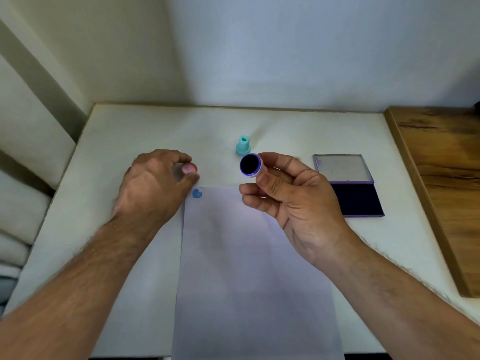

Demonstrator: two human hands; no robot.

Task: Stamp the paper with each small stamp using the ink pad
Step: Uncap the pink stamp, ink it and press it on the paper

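The purple stamp [250, 165] (inked face dark, turned toward the camera) is pinched in the right hand [293, 201] above the paper [254, 281], which bears one blue heart print [197, 193]. The left hand [153, 183] grips a pink stamp [189, 168] on the table [117, 141]; a teal stamp [243, 145] stands behind, the open ink pad [355, 198] to the right.

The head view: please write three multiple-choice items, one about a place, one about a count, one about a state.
1. Where does the teal stamp stand?
A. on the paper
B. on the table beyond the paper
C. on the ink pad

2. How many prints are on the paper?
A. none
B. one
C. three

3. How is the ink pad now?
A. lid open
B. lid closed
C. upside down

Key: 1 B, it stands upright on the white table past the sheet's far edge. 2 B, only a blue heart at the far left corner. 3 A, the lid is folded back, the dark pad bare.
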